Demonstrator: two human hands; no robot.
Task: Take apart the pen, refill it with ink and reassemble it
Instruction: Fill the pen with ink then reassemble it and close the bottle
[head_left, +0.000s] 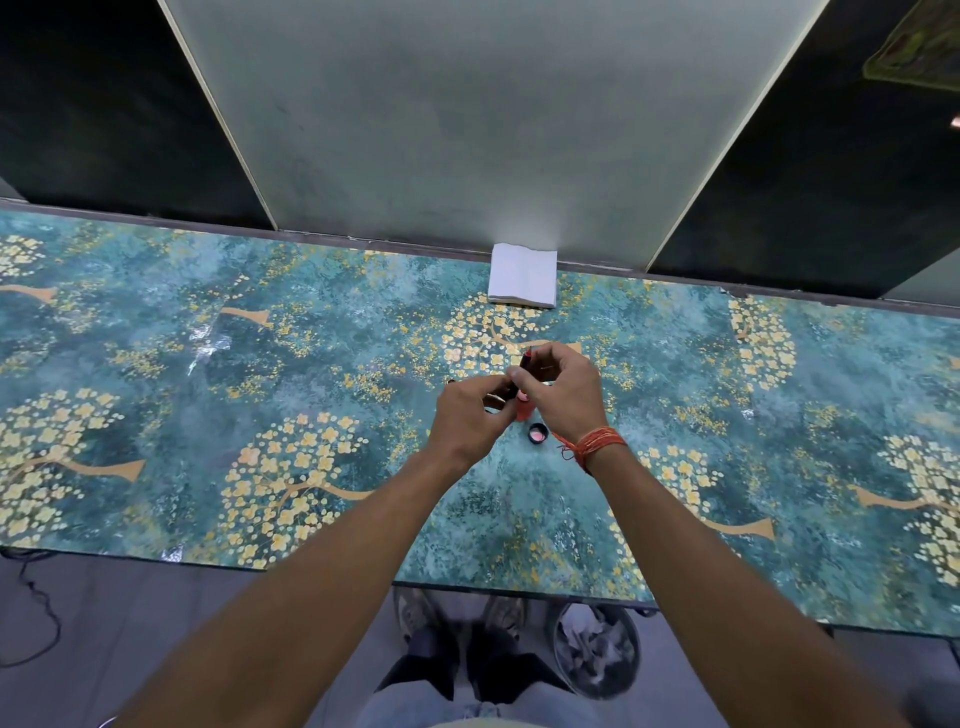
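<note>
1. Two hands meet over the middle of the worktop (260, 364): the right hand (563, 395) pinches a dark, slim pen part (525, 359) in a narrow grip, tilted over a small red ink bottle (523, 408). The left hand (467, 415) is curled close beside the bottle, but what its grip holds I cannot tell.
2. The bottle looks open; its black cap (538, 433) lies just beside it. A nudge from either wrist could tip it and spill ink across the patterned surface.
3. The loose orange thread wristband (592, 444) hangs near the cap and could snag or drag it.
4. A white folded napkin (523, 276) sits at the far edge, well apart, slow to reach for a spill.
5. There is open room left and right; the near edge lies well short of the bottle, with a bin (595, 652) below it.
</note>
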